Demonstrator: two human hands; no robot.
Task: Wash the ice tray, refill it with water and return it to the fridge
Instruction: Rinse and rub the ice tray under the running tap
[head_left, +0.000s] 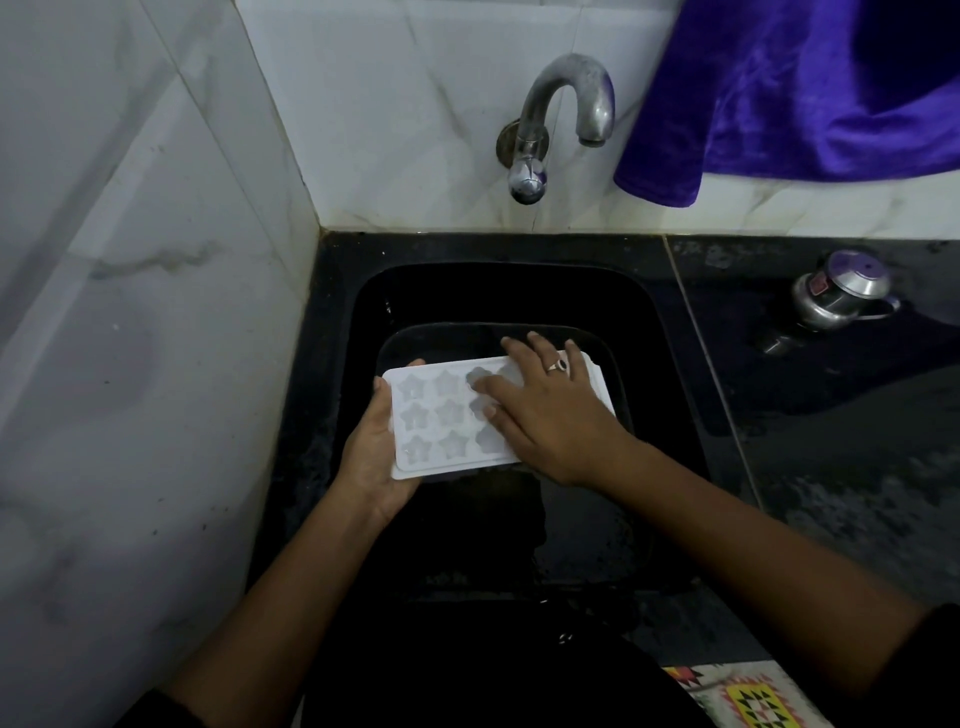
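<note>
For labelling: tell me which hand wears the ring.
The right hand, flat on the white plastic star-mould ice tray, wears the silver ring; the left hand, holding the tray's edge, shows none.

Two hands (left hand (371, 457), right hand (550, 415)), one ice tray (441, 470) showing nine moulds (449, 413), one ring (560, 365), one sink (493, 296), one tap (566, 98) at twelve o'clock, one purple cloth (779, 93), one steel vessel (839, 291) at two o'clock.

Left hand (375, 457) grips ice tray (431, 415); right hand (550, 410) presses it.

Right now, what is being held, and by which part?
The ice tray: the left hand grips its left end, while the right hand lies flat on its right half.
</note>
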